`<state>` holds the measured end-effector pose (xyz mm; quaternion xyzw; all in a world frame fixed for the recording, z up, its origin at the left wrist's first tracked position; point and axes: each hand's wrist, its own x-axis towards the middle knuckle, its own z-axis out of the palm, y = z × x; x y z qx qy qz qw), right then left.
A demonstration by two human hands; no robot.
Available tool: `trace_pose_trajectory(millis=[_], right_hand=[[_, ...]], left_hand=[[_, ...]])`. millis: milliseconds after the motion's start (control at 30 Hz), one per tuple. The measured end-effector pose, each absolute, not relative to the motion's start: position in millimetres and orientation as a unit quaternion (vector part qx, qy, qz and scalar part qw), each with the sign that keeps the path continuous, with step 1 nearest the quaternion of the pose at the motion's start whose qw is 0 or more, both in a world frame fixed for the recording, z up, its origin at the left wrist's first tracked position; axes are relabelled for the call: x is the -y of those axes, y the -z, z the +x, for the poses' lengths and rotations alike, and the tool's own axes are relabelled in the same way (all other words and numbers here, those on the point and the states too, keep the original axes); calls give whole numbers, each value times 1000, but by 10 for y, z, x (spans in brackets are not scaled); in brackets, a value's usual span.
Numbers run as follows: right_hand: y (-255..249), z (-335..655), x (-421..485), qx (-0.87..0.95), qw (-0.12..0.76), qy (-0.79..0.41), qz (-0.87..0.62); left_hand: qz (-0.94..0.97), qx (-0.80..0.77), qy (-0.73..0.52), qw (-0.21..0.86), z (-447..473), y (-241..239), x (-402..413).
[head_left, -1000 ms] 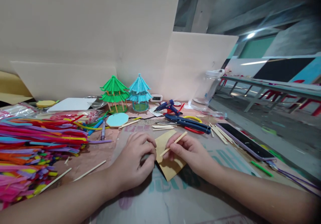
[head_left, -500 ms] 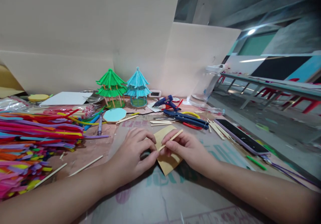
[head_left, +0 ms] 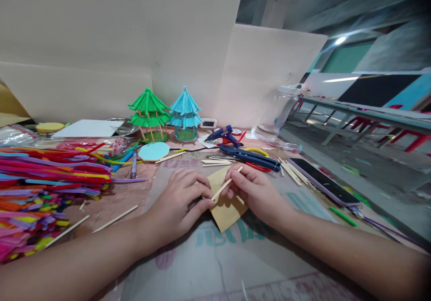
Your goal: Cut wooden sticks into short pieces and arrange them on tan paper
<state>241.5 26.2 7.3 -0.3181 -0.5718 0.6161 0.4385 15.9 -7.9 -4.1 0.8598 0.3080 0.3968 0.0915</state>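
My right hand [head_left: 255,192] pinches a thin wooden stick [head_left: 225,184] and holds it slanted over a tan piece of card [head_left: 227,209] that lies on the table. My left hand [head_left: 178,204] is curled with its fingertips pressed on the card's left edge, close to the stick's lower end. What lies under the left fingers is hidden.
A heap of coloured pipe cleaners [head_left: 43,179] fills the left. Green [head_left: 148,112] and blue [head_left: 184,112] paper pavilions stand at the back by a glue gun [head_left: 225,135], blue pliers [head_left: 251,157] and loose sticks [head_left: 215,161]. A phone [head_left: 323,182] lies right; a clear jar [head_left: 276,112] stands behind.
My right hand has slid the stick a little forward and left over the card. The camera has tipped slightly, so everything sits lower and nearer. My left hand stays on the card.
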Motion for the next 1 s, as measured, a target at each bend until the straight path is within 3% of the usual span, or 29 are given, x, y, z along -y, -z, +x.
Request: trace_pose_trajectory(millis=[1000], right_hand=[[-65,2414,-283,583,424,-605,-338]], left_hand=[[856,-289,-426,54,150,5,81]])
